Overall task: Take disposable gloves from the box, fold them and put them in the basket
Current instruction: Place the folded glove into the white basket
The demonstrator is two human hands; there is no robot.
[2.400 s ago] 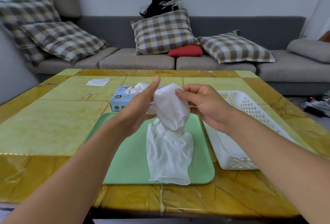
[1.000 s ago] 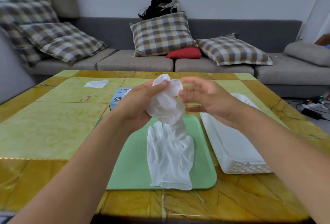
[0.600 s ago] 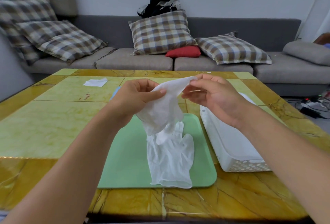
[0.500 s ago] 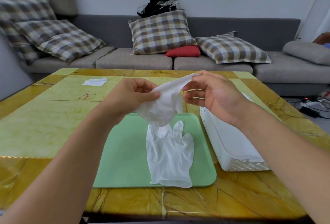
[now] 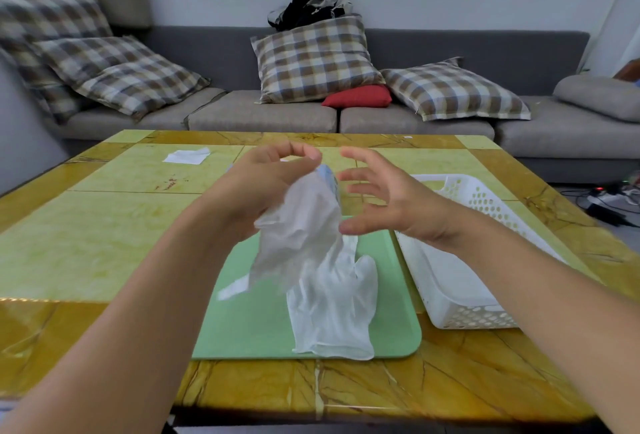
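Observation:
My left hand [image 5: 263, 188] pinches a thin white glove [image 5: 294, 236] by its top edge, and the glove hangs blurred above the green tray [image 5: 249, 329]. My right hand [image 5: 384, 205] is just right of it, fingers spread, holding nothing. A second white glove [image 5: 336, 309] lies flat on the tray, fingers pointing away from me. The white perforated basket [image 5: 485, 205] stands to the right of the tray. The glove box [image 5: 327, 175] is almost wholly hidden behind my hands; only a blue sliver shows.
A white tissue [image 5: 187, 156] lies at the far left of the yellow-tiled table [image 5: 86, 243]. Beyond the table is a grey sofa [image 5: 263, 115] with plaid cushions. Cables and a power strip [image 5: 609, 194] lie on the floor at right.
My right hand has let go of the glove and opened beside it. The glove now hangs from my left hand alone and swings, blurred.

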